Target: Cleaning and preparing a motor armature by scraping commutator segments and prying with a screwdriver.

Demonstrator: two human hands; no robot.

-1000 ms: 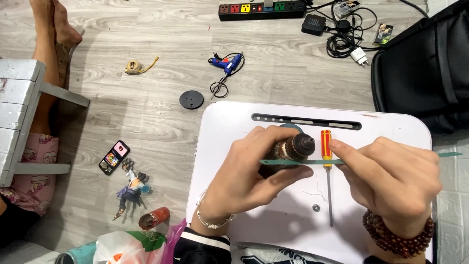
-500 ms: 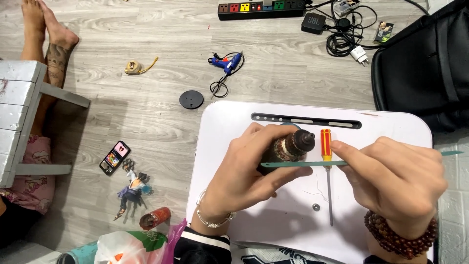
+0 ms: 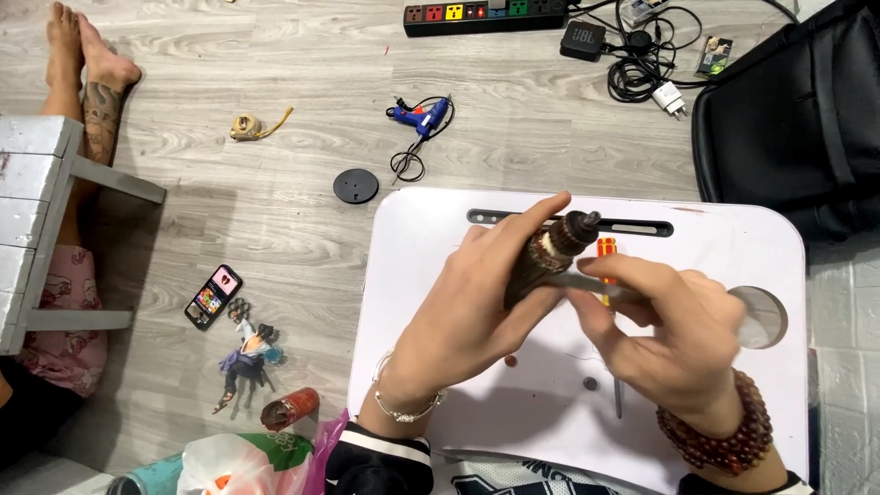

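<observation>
My left hand [image 3: 477, 312] grips a small brown cylindrical object [image 3: 550, 252] with a dark cap, tilted up to the right above the white lap table [image 3: 733, 247]. My right hand [image 3: 669, 339] pinches a thin greenish-grey tool [image 3: 600, 289] against the side of that object. A red and yellow screwdriver [image 3: 607, 249] lies on the table just behind my right fingers, its shaft running under the hand. Two small round parts [image 3: 589, 383] rest on the table near my wrists.
On the wooden floor lie a blue glue gun [image 3: 420, 117], a black disc [image 3: 356, 185], a tape measure [image 3: 247, 126], a phone [image 3: 213, 296], a small figurine [image 3: 246, 353] and a plastic bag [image 3: 247, 463]. A power strip [image 3: 486, 16] with cables and a black bag [image 3: 797, 110] sit behind the table. Another person's feet [image 3: 87, 64] are beside a white stool [image 3: 37, 192].
The brown object has tilted up toward the right in my left hand. My right hand has moved left, bringing the thin tool in against it. The camera view has shifted slightly.
</observation>
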